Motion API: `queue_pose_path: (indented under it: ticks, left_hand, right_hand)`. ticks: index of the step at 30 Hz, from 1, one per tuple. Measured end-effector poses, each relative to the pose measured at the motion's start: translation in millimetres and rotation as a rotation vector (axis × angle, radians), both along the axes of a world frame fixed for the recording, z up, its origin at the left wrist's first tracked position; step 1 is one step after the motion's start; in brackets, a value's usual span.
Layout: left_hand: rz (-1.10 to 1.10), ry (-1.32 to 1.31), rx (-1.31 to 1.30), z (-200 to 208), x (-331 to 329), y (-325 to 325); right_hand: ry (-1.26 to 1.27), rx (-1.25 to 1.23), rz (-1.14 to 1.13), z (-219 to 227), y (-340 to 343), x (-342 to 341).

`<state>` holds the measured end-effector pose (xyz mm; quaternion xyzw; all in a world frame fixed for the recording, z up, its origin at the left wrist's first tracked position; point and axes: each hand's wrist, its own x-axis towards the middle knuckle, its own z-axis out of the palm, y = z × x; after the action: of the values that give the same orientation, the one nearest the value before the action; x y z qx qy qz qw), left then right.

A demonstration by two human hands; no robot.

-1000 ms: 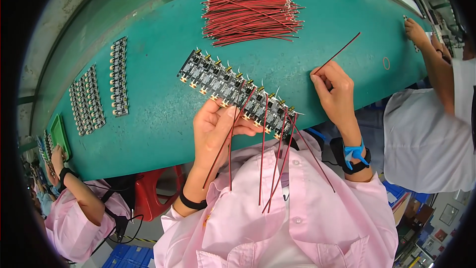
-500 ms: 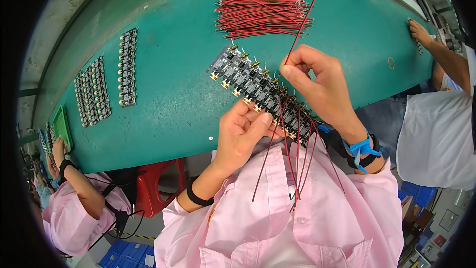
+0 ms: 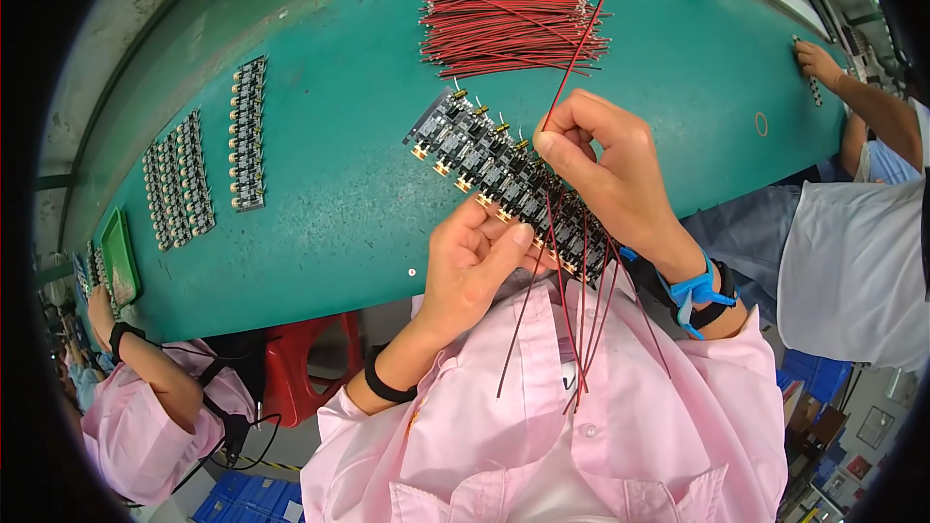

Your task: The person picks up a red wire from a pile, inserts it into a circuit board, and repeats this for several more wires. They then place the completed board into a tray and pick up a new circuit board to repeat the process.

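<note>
My left hand [image 3: 475,261] grips the lower edge of a long black circuit board panel [image 3: 484,150], thumb on top and fingers beneath. The panel is tilted, its far left end raised over the green table. Gold-coloured connectors line its near edge, and short white wires stick up along the far edge. In my right hand [image 3: 605,160], thumb and forefinger pinch a red wire [image 3: 585,36] that points up and away, its lower end close to the panel's far edge. Several dark red wires [image 3: 524,329] hang from the panel's right part over my pink smock.
A pile of red wires [image 3: 509,24] lies at the back of the green table [image 3: 339,136]. More board panels [image 3: 248,133] stand at the left, beside a green tray [image 3: 120,257]. Co-workers' arms [image 3: 160,378] reach in at both sides. A rubber band [image 3: 761,124] lies at the right.
My right hand has moved slightly left and toward the panel's far edge with the red wire. My left hand and the panel stay nearly still.
</note>
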<state>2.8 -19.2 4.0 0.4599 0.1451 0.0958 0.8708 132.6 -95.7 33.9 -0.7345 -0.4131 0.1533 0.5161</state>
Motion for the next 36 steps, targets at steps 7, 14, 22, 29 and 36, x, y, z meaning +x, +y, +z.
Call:
queue_pose_path:
  ticks: [7, 14, 22, 29, 36]
  left_hand:
    - [-0.001, 0.025, 0.004, -1.2, -0.1, -1.8]
    - [0.006, 0.025, 0.016, -3.3, -0.9, -2.5]
    - [0.003, 0.029, 0.005, -1.9, -1.2, -1.7]
    - [-0.007, 0.023, 0.003, 0.1, -0.9, -1.8]
    - [0.001, 0.013, 0.06, -6.2, -1.5, -1.2]
  right_hand:
    - [-0.032, -0.004, -0.007, 1.8, 0.3, -1.6]
    - [-0.026, -0.011, -0.032, 1.6, 1.0, -3.8]
    - [-0.02, -0.032, -0.046, 1.9, 2.3, -4.2]
    - [-0.116, -0.039, -0.034, 1.9, 1.0, -4.1]
    - [-0.253, -0.019, -0.025, -0.5, 1.8, -4.1]
